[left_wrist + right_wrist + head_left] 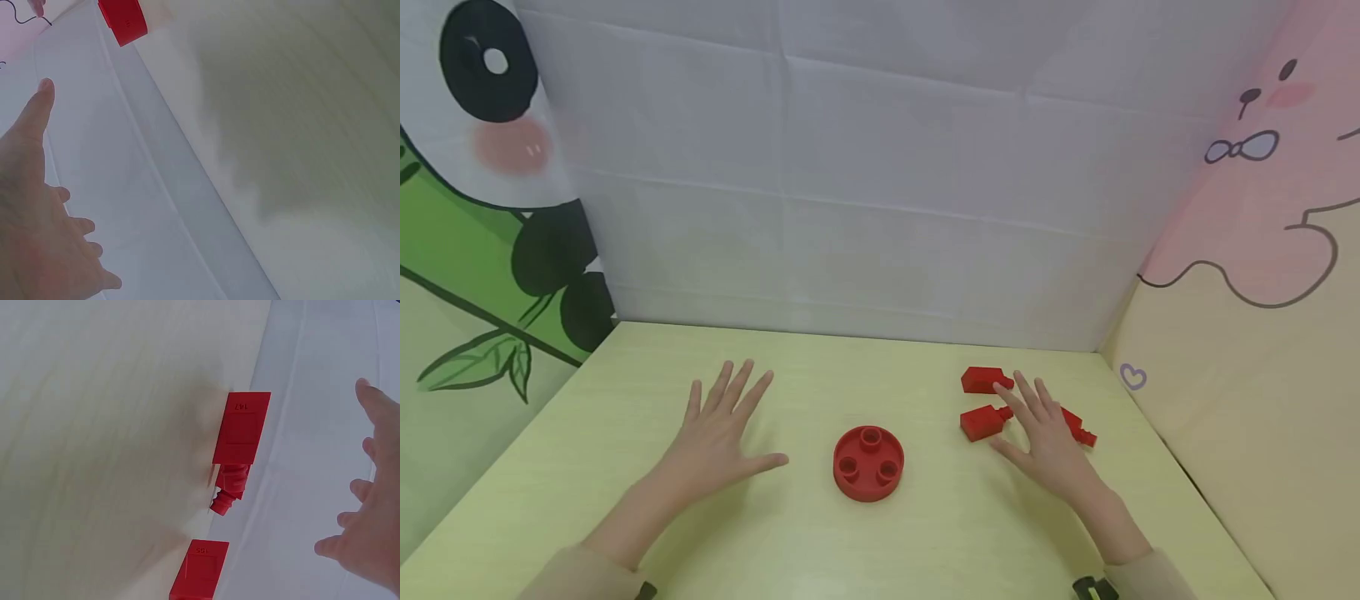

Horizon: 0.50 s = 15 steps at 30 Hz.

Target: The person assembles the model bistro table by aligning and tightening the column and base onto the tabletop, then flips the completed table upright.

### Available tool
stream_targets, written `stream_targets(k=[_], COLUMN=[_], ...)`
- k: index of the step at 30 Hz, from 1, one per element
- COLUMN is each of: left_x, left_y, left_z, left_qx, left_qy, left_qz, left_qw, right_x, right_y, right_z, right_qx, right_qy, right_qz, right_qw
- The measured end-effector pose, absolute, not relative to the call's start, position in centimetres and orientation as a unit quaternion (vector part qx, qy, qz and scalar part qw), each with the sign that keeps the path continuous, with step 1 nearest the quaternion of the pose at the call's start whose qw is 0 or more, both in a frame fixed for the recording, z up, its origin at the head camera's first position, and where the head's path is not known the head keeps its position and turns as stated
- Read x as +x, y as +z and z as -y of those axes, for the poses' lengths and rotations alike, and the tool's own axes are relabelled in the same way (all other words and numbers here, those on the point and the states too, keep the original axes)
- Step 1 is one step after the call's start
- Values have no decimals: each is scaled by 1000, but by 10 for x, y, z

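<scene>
A round red base (868,492) with three raised sockets lies mid-table; its side shows at the top of the left wrist view as a red piece (124,22). To the left of it my left hand (711,446) hovers with fingers spread, touching nothing. My right hand (1052,446) is held over the right side, also spread and holding nothing. Near its fingers lie a red block with a threaded end (982,380), a second such block (981,423) and a third (1072,419), partly hidden behind the hand. Raised numbers mark the block faces (242,425) in the right wrist view.
The pale yellow table (805,383) meets a white cloth backdrop (865,208) at the back. Printed panels stand on both sides, a green one with a cartoon animal (482,250) at left and a pink and cream one (1247,333) at right.
</scene>
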<state>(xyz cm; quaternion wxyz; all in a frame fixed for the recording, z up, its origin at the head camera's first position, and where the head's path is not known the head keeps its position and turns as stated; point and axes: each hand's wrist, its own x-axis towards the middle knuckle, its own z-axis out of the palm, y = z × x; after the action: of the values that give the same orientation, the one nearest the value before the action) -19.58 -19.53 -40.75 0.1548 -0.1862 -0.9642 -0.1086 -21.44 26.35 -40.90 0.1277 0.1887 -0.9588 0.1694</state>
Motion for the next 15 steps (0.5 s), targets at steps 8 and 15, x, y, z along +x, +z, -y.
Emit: stream_targets(k=[8, 15], left_x=[-214, -226], left_y=[-408, -418], left_z=[180, 166], left_qx=[-230, -257], left_qy=[-153, -207], left_qz=[949, 939], left_qw=[150, 98], right_x=[-237, -253], right_y=[-414, -421], right_z=[-260, -262], right_qx=[247, 293], right_qy=[208, 252], right_qz=[942, 922], right_qw=[87, 26])
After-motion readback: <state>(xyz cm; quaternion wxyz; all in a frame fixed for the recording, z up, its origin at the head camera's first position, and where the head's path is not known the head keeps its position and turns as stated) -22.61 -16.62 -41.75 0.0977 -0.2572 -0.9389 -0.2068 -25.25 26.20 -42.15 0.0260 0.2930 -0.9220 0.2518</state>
